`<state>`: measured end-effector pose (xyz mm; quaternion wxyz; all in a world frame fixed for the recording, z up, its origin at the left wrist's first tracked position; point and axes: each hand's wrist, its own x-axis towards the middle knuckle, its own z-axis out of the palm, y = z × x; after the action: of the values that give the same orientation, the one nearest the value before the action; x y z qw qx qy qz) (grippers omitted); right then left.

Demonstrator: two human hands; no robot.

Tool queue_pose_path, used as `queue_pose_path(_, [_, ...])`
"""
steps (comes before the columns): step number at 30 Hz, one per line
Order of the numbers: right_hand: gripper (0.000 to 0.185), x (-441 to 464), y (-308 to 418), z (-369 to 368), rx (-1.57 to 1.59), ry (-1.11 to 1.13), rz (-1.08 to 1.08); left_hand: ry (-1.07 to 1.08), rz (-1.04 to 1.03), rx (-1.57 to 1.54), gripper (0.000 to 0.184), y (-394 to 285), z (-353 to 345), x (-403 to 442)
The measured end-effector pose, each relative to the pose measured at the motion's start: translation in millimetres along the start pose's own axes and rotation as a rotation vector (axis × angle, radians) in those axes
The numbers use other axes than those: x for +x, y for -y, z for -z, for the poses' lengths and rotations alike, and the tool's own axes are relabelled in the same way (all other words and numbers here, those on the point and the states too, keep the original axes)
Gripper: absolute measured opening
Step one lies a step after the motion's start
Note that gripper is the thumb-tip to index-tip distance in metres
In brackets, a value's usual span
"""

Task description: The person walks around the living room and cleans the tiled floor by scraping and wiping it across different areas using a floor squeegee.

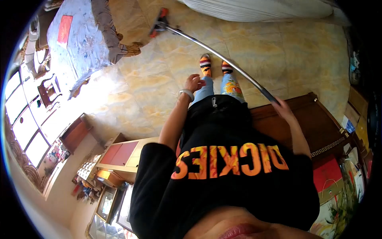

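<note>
My right hand [281,108] is closed round the dark grip of a long-handled floor tool [215,51]. The silver pole slants up and left, past my feet, to a dark and orange head [160,25] on the tiled floor [151,83]. Beside my left thigh, my left hand [194,83] hangs with its fingers loosely bent and apart, holding nothing visible. A pale band circles that wrist. Both feet, in orange striped footwear [205,65], stand on the tiles.
A cloth-covered table [79,47] stands at the upper left, with chairs beyond it. White fabric [258,10] hangs along the top. A brown wooden piece of furniture [298,123] is close on my right. Cabinets [127,153] and framed items stand at the lower left.
</note>
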<state>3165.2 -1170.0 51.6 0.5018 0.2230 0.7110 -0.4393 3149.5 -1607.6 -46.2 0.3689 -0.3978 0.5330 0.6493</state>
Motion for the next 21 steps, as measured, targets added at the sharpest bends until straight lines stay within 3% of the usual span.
queue_pose_path(1, [0.029, -56, 8, 14, 0.061, 0.038, -0.164, 0.030, 0.017, 0.009, 0.032, -6, -6, 2])
queue_pose_path(2, [0.022, -73, -64, 26, 0.094, -0.049, -0.033, 0.038, 0.036, 0.058, 0.031, -14, -12, 0])
queue_pose_path(3, [0.016, -109, -72, 32, 0.036, -0.072, -0.111, 0.048, 0.054, 0.106, 0.031, -22, -17, 0])
queue_pose_path(6, [0.015, -176, -102, 25, -0.091, -0.214, -0.404, 0.067, 0.044, 0.156, 0.031, -36, -14, -1])
queue_pose_path(9, [0.016, -160, -129, -6, -0.156, -0.229, -0.445, 0.032, 0.022, 0.146, 0.031, -44, 12, -3])
queue_pose_path(11, [0.017, -128, -125, -22, -0.086, -0.240, -0.305, -0.005, 0.063, 0.112, 0.030, -51, 39, -3])
queue_pose_path(14, [0.016, -65, -41, -53, -0.073, -0.243, -0.258, -0.034, 0.098, 0.095, 0.032, -58, 99, 1])
queue_pose_path(15, [0.015, -21, -44, -65, -0.027, -0.221, -0.033, -0.055, 0.102, 0.080, 0.033, -61, 120, 1])
queue_pose_path(16, [0.016, 5, 29, -85, -0.024, -0.228, -0.026, -0.073, 0.099, 0.054, 0.033, -64, 140, 1])
queue_pose_path(18, [0.025, 110, 69, -123, -0.300, -0.312, 0.380, -0.132, 0.056, 0.004, 0.034, -73, 176, 0])
queue_pose_path(19, [0.028, 120, 168, -151, -0.136, -0.274, 0.501, -0.171, 0.028, -0.009, 0.034, -77, 197, -5])
queue_pose_path(20, [0.036, 176, 199, -179, -0.080, -0.252, 0.568, -0.217, -0.003, -0.022, 0.033, -78, 215, -12])
queue_pose_path(21, [0.038, 211, 254, -196, -0.315, -0.188, 0.568, -0.251, -0.011, -0.057, 0.033, -72, 235, -14])
